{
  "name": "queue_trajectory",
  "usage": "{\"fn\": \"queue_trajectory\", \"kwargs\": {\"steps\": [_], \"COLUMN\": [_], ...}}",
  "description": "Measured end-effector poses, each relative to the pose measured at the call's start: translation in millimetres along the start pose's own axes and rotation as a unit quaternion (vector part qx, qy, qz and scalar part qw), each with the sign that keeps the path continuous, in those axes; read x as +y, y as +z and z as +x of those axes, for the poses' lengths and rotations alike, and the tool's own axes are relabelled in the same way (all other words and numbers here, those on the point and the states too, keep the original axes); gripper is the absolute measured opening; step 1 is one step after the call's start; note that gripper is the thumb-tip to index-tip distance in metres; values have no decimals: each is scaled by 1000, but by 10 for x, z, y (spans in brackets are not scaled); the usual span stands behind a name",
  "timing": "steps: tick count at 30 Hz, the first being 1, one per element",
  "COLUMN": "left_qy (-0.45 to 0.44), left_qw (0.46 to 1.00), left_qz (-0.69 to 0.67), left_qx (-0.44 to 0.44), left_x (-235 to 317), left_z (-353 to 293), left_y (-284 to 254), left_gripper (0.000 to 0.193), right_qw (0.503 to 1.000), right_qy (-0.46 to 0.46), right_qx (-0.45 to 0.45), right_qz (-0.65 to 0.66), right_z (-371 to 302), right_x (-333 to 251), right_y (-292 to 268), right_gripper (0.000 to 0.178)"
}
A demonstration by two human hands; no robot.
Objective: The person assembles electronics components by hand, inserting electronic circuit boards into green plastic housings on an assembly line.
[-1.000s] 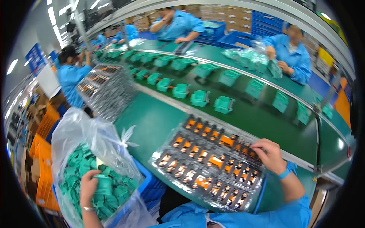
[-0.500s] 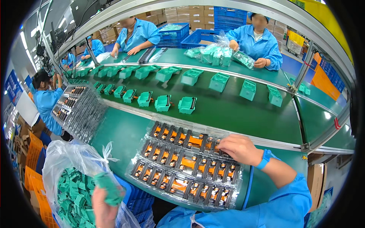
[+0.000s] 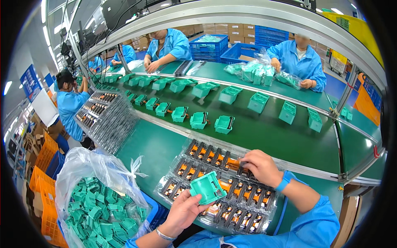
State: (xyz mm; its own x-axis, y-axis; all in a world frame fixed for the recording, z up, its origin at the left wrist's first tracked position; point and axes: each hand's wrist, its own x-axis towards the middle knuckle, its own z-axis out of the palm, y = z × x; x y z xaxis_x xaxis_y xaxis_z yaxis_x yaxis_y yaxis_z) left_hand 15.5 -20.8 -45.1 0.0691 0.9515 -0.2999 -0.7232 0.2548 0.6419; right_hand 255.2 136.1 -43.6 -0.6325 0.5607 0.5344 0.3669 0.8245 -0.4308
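Note:
My left hand (image 3: 185, 211) grips a green plastic housing (image 3: 208, 188), its hollow side facing up, above a clear blister tray (image 3: 163, 191) of black-and-orange components. Over the tray's far row, my right hand (image 3: 261, 166) has its fingers pinched on a black-and-orange component (image 3: 235, 163); the fingertips hide part of it, and I cannot tell whether it is out of its slot. Left of the tray, a clear plastic bag (image 3: 78, 166) holds a heap of loose green housings (image 3: 101, 213).
Two rows of green housings (image 3: 257, 102) lie on the green conveyor (image 3: 264, 136) beyond the tray. Stacked blister trays (image 3: 108, 120) stand at the left. A metal frame bar (image 3: 231, 20) crosses overhead. Co-workers in blue (image 3: 298, 62) sit across the line; another (image 3: 70, 103) stands at the left.
My left hand has come up from the bag to the tray with a green housing. The right hand stays at the tray's far row. The view has shifted left.

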Motion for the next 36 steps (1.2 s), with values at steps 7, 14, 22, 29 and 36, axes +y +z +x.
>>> {"fn": "queue_trajectory", "kwargs": {"steps": [7, 14, 22, 29, 36], "left_qy": [133, 131, 131, 134, 155], "left_qw": [984, 983, 978, 978, 963], "left_qz": [109, 125, 161, 161, 223], "left_qx": [42, 41, 22, 3, -7], "left_x": [-152, -223, -233, -274, -285], "left_z": [14, -16, -59, -69, -93], "left_y": [-22, 72, 95, 115, 179], "left_gripper": [24, 24, 25, 28, 29], "right_qw": [918, 949, 912, 883, 852], "right_qy": [212, 197, 259, 299, 331], "right_qx": [-7, -61, -95, -139, -179], "right_qz": [335, 237, 304, 335, 365], "right_z": [24, 59, 28, 2, -133], "right_x": [-804, -854, -711, -709, -598], "right_y": [-260, -184, -14, -21, 62], "right_gripper": [23, 19, 19, 23, 20]}}
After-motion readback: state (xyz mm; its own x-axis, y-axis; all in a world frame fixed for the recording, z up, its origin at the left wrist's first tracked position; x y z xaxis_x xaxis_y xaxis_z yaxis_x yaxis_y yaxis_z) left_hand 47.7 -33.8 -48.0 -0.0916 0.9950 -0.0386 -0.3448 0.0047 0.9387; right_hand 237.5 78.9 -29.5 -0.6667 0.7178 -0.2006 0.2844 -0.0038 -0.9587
